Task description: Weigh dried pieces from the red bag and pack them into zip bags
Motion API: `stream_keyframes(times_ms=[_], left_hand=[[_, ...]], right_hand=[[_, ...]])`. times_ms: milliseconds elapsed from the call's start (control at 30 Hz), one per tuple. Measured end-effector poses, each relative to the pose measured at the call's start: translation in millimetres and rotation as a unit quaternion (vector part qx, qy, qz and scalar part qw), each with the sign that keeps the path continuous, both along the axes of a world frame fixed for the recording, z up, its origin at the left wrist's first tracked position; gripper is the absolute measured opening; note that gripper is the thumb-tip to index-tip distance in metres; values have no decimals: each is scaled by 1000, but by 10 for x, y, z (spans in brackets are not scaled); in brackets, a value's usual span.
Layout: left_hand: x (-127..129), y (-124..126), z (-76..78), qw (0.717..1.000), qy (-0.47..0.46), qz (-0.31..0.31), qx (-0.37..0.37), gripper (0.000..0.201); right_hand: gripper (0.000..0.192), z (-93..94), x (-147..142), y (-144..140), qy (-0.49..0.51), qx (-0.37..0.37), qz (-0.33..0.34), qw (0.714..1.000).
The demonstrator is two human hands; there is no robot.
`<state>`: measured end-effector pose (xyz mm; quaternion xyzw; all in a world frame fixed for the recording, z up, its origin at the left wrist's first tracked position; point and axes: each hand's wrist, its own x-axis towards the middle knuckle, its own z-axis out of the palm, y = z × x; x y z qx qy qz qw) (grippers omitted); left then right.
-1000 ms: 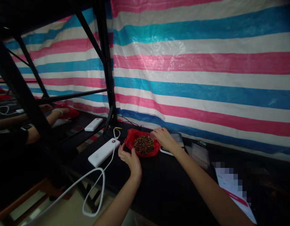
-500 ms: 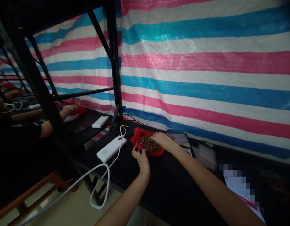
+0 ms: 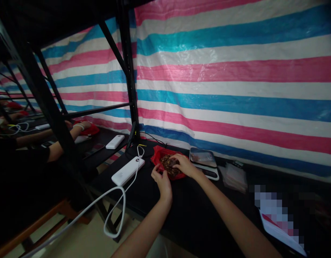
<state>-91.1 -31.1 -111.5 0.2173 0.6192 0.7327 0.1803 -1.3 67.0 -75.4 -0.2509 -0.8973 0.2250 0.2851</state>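
Both bare hands were at a red plastic bag (image 3: 157, 154), its mouth spread wide on the black worktop (image 3: 192, 204), with a heap of small brown pieces (image 3: 165, 162) inside; too fine to identify. Right hand (image 3: 185, 166) reached over the bag's right side, palm down, fingers curled into the heap. Thumb and fingertips stood apart with a modest gap between them; a dark, see-through patch showed there, too unclear to say whether anything was gripped. Left hand (image 3: 162, 182) was at the bag's near left edge, index finger and thumb bent and slightly parted, tips against the red plastic; could not tell if they pinched it or only steadied it. Left of the bag lay a white power bank (image 3: 127, 171), a white cable (image 3: 122, 211) plugged in at its far end and looping over the worktop's front edge. Just right of the bag, partly behind the right wrist, sat what looked like a small scale (image 3: 209, 173), white with a dark panel; beyond it, a stack of clear plastic bags (image 3: 233, 178). Striped sheeting (image 3: 221, 70) hung behind. Past the black metal frame (image 3: 133, 93), at left, a co-worker's hand (image 3: 84, 125) rested by another red bag (image 3: 93, 130).
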Motion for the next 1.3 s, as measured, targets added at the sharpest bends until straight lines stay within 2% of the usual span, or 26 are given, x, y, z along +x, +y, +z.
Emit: stream_keyframes(times_ms=[100, 167, 233, 300, 400, 500, 567, 633, 733, 833, 900, 967, 1067, 1200, 1300], left_hand=[[-3, -65, 28, 996, 80, 9, -32, 30], [21, -139, 99, 989, 135, 45, -38, 34], [68, -206, 203, 978, 196, 76, -11, 41], [136, -213, 317, 963, 259, 66, 40, 45], [270, -15, 445, 934, 343, -36, 97, 43], [447, 410, 471, 878, 418, -193, 130, 40], [590, 724, 438, 843, 442, -269, 143, 45], [738, 989, 391, 829, 442, -312, 139, 51], [924, 1238, 340, 834, 429, -328, 112, 55], [1003, 1342, 324, 838, 437, -313, 92, 51], [991, 1372, 323, 831, 455, -310, 78, 43], [948, 1393, 327, 827, 467, -308, 63, 37], [878, 1419, 347, 835, 444, -318, 62, 42], [849, 1428, 400, 824, 375, -411, 106, 43], [871, 1406, 439, 828, 303, -451, 138, 41]], right_hand=[[34, -37, -34, 1, 110, -94, -7, 989], [33, -8, -29, 8, 160, -131, -8, 978], [34, 58, 24, 36, 188, -149, -6, 971], [35, 142, 140, 87, 218, -156, -23, 963], [38, 252, 431, 183, 274, -164, -75, 945], [38, 286, 802, 267, 323, -161, -134, 923], [41, 252, 1045, 308, 345, -146, -180, 909], [48, 174, 1251, 341, 365, -119, -239, 892], [49, 13, 1453, 381, 386, -68, -316, 864], [38, -123, 1525, 407, 386, -51, -331, 860], [36, -160, 1524, 407, 381, -54, -323, 865], [37, -151, 1507, 390, 373, -52, -321, 869], [38, -82, 1480, 344, 362, -46, -317, 875], [37, 34, 1455, 282, 370, -53, -294, 880], [34, 109, 1444, 258, 377, -44, -277, 883]])
